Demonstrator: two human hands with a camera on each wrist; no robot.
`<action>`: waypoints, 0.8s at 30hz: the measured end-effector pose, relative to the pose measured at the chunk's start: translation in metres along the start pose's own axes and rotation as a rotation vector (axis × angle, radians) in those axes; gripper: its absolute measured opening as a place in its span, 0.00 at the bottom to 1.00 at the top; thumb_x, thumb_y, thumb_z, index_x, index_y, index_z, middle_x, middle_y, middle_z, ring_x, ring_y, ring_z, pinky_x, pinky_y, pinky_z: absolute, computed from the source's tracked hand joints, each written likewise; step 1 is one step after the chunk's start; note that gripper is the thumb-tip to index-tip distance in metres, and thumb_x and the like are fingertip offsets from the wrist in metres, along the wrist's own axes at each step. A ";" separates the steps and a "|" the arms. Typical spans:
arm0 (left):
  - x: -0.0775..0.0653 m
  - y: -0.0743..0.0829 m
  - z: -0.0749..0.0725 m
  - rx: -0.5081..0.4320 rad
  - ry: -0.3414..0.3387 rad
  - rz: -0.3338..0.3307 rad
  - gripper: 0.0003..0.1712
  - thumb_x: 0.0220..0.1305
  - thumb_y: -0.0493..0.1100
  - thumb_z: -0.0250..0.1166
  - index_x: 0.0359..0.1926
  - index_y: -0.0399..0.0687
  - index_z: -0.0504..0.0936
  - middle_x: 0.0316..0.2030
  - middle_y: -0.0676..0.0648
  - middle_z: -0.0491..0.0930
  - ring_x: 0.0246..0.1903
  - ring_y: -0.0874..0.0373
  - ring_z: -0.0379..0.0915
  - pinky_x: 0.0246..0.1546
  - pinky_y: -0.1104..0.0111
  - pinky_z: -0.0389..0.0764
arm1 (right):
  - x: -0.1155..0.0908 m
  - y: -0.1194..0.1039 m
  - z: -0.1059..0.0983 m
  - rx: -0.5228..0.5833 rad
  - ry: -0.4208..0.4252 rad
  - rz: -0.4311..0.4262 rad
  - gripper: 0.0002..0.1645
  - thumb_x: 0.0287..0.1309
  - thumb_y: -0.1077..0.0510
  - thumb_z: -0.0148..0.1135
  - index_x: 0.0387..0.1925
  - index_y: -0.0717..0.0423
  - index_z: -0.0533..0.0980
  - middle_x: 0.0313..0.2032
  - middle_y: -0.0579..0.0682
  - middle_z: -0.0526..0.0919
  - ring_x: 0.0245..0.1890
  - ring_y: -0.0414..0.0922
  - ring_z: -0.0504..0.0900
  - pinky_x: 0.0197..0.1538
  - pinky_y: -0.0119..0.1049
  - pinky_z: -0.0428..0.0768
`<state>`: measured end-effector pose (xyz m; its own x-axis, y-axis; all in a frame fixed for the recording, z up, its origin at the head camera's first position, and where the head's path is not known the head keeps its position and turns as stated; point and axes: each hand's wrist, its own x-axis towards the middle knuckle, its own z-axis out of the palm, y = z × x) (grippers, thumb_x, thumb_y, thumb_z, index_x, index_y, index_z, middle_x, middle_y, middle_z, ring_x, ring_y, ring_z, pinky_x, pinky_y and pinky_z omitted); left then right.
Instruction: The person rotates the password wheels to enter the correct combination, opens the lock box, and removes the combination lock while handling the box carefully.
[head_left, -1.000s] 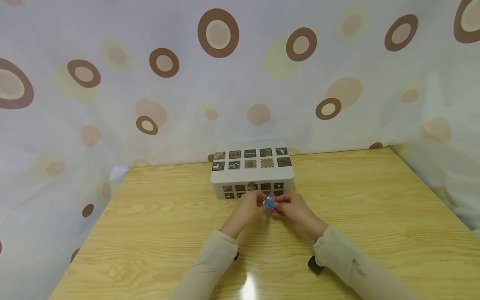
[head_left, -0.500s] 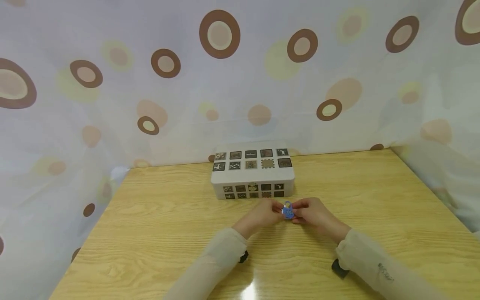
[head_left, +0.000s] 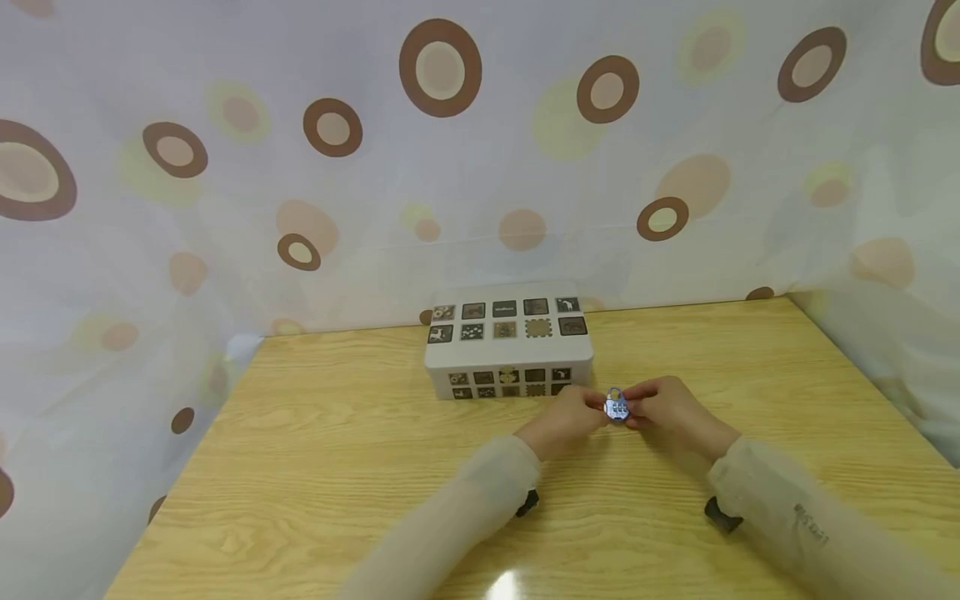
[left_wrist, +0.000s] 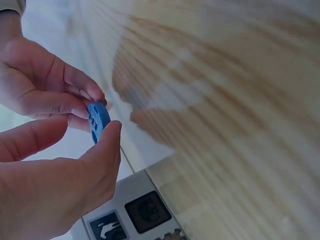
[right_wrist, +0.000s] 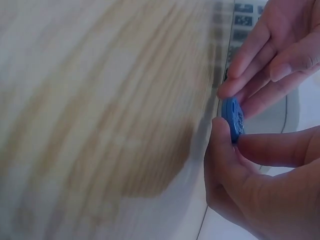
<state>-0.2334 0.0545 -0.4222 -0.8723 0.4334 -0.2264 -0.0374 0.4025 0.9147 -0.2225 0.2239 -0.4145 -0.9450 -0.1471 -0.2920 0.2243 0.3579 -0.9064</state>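
Observation:
A small blue combination padlock [head_left: 617, 409] is held up to the right of the box, its shackle at the top and number dials facing the head camera. My right hand [head_left: 672, 408] pinches the padlock's right edge between thumb and fingers, as the right wrist view shows with the blue padlock body [right_wrist: 232, 119]. My left hand [head_left: 567, 419] reaches in from the other side. Its fairly straight fingers meet the padlock's left edge, while its thumb [left_wrist: 42, 134] stands apart from the padlock in the left wrist view.
Just behind my left hand stands a white box [head_left: 510, 354] with dark picture squares on its lid and front, and a small clasp [head_left: 508, 375] at its front middle. It sits at the back of the wooden table [head_left: 322, 467], before a patterned cloth [head_left: 480, 183].
Both hands have moved with the padlock from the box's front to its right side, first towards me, then slightly back up. The box front and clasp are now uncovered.

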 end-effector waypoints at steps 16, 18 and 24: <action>0.021 0.015 0.022 -0.118 0.085 -0.112 0.12 0.62 0.32 0.61 0.46 0.33 0.82 0.44 0.44 0.81 0.42 0.59 0.73 0.48 0.65 0.75 | 0.011 0.005 -0.025 -0.100 0.057 -0.027 0.20 0.61 0.73 0.51 0.51 0.86 0.67 0.48 0.77 0.74 0.32 0.40 0.82 0.38 0.31 0.83; 0.022 0.015 0.023 -0.129 0.089 -0.125 0.13 0.62 0.32 0.61 0.47 0.32 0.82 0.45 0.44 0.81 0.43 0.57 0.73 0.49 0.64 0.75 | 0.012 0.005 -0.026 -0.111 0.062 -0.027 0.20 0.60 0.73 0.51 0.51 0.86 0.68 0.48 0.77 0.75 0.32 0.40 0.82 0.37 0.31 0.83; 0.026 0.018 0.026 -0.123 0.116 -0.148 0.13 0.61 0.31 0.61 0.46 0.32 0.82 0.45 0.44 0.81 0.45 0.55 0.74 0.49 0.63 0.75 | 0.016 0.007 -0.031 -0.127 0.065 -0.026 0.18 0.60 0.73 0.52 0.49 0.85 0.70 0.47 0.76 0.76 0.31 0.39 0.81 0.37 0.32 0.83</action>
<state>-0.2441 0.0942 -0.4210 -0.9027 0.2783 -0.3281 -0.2226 0.3504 0.9097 -0.2433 0.2522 -0.4160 -0.9644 -0.0993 -0.2452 0.1720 0.4689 -0.8664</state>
